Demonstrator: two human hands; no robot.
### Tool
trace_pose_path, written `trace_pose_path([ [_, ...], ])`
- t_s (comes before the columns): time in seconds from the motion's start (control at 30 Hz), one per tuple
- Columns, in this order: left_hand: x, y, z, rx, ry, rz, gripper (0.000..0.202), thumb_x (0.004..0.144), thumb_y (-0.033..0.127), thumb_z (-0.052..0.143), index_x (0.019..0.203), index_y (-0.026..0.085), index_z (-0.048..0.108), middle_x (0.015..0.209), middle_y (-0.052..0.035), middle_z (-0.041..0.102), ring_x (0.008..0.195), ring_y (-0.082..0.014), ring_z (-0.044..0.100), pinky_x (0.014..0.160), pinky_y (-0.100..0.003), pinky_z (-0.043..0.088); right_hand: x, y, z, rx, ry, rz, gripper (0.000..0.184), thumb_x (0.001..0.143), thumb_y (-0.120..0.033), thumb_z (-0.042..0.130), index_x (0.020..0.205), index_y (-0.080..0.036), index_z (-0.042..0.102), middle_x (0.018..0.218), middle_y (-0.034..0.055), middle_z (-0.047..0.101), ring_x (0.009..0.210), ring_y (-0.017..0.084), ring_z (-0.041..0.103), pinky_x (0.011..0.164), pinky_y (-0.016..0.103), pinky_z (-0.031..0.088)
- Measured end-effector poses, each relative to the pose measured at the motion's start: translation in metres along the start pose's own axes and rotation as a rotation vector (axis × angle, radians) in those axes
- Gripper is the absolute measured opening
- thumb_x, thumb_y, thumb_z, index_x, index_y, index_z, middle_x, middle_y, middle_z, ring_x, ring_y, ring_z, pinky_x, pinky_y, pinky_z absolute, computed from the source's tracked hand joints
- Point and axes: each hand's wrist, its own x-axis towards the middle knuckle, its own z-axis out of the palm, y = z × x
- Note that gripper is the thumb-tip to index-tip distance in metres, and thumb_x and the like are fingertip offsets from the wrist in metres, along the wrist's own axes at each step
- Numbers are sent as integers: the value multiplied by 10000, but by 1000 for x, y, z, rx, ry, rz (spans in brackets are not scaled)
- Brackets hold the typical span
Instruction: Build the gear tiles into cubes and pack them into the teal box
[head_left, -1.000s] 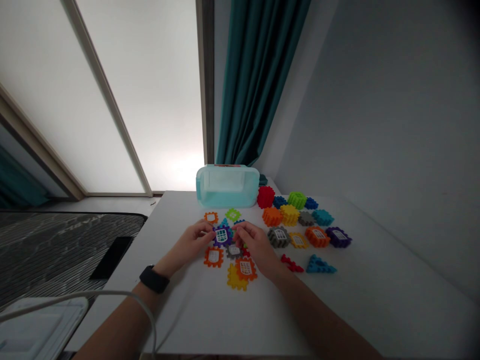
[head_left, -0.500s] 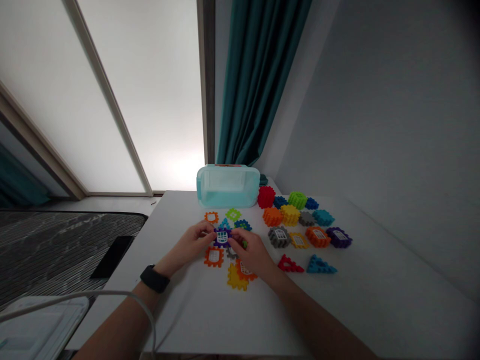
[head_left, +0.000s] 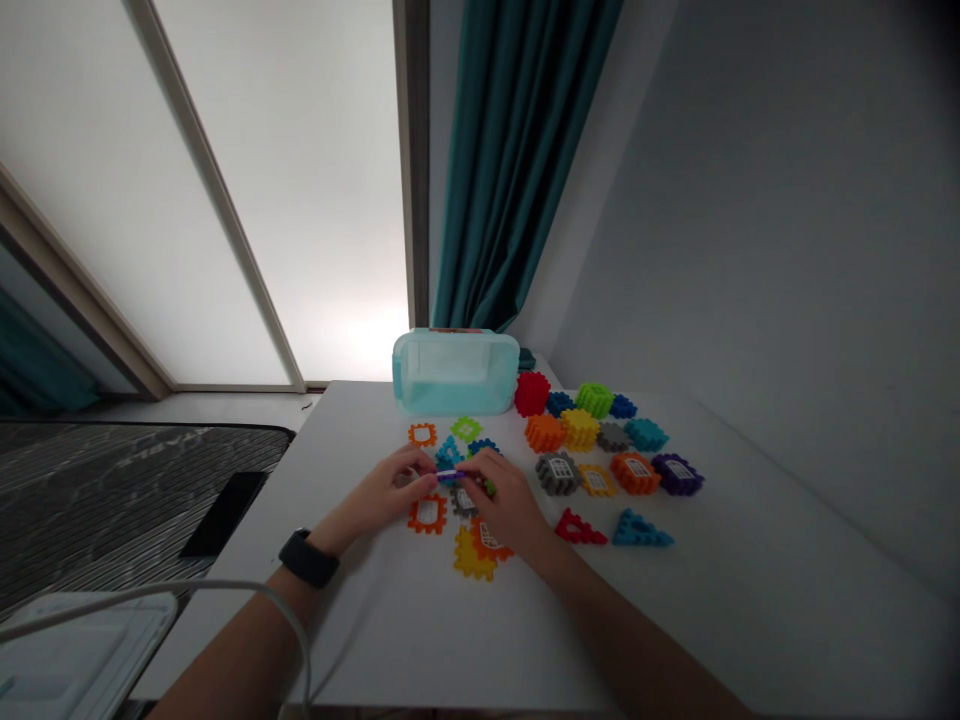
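A purple toothed building tile (head_left: 450, 475) with a white window grid is pinched between my two hands, turned nearly edge-on. My left hand (head_left: 394, 487) grips its left end, and my right hand (head_left: 504, 496) grips its right end. Beneath and around it lie loose tiles: a light blue triangle (head_left: 449, 451), a dark blue piece (head_left: 484, 446) partly behind my right fingers, a grey tile (head_left: 463, 502) and an orange frame (head_left: 427, 514). Nearer to me a yellow tile (head_left: 472, 556) overlaps an orange one (head_left: 489, 541). A bit of green shows by my right fingers.
Stacks of toothed tiles stand in rows on the right, among them red (head_left: 532, 394), grey (head_left: 558, 474) and purple (head_left: 678, 475). Red (head_left: 579, 528) and blue triangles (head_left: 641, 529) lie in front of them. A translucent teal bin (head_left: 456, 374) rests at the back. A cable (head_left: 225, 585) arches across my left forearm.
The purple tile has tilted from facing me to nearly edge-on in my hands. Both hands stay in about the same place.
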Motion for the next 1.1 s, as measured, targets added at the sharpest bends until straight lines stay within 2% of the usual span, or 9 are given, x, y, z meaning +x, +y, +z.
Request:
trace_pose_path([
  [0.1,-1,0,-1,36,11,71,223,881,398,601,909,188,671,979,-65,639,942,-216,602,890,-353,492,0,2,0,12,6,-4,149,936,-206,518,996,-234,651,900,43,640,854,203,630,761,325,515],
  [0.2,-1,-1,0,89,75,123,214,854,356,658,996,197,664,1065,-76,601,1025,-227,585,947,-375,482,0,2,0,15,-15,-3,218,898,-163,528,1078,-241,624,1004,54,636,952,213,624,844,351,523],
  [0.33,-2,-5,3,202,175,160,375,806,343,742,1144,228,628,1150,-83,548,1098,-243,561,990,-411,476,-1,1,1,5,-51,-3,374,868,-183,588,1235,-247,555,1268,89,566,1208,242,537,1043,424,454],
  [0.47,-4,-9,4,294,231,200,439,793,367,770,1192,258,620,1214,-96,519,1156,-270,543,1014,-449,468,-2,1,2,-14,-40,2,419,876,-206,604,1283,-264,526,1368,92,522,1294,251,486,1106,459,406],
  [0.93,-5,-11,5,368,261,272,459,807,393,759,1223,261,616,1189,-97,539,1140,-266,556,985,-445,490,0,2,-1,-147,-2,-123,367,901,-232,609,1264,-241,554,1329,102,599,1228,261,547,1062,491,428],
  [1.1,-6,-6,9,345,298,263,452,816,409,748,1226,268,619,1204,-98,535,1118,-259,568,977,-443,500,-2,-4,-4,-247,59,-135,327,895,-216,612,1221,-242,605,1211,100,623,1135,256,579,980,447,490],
])
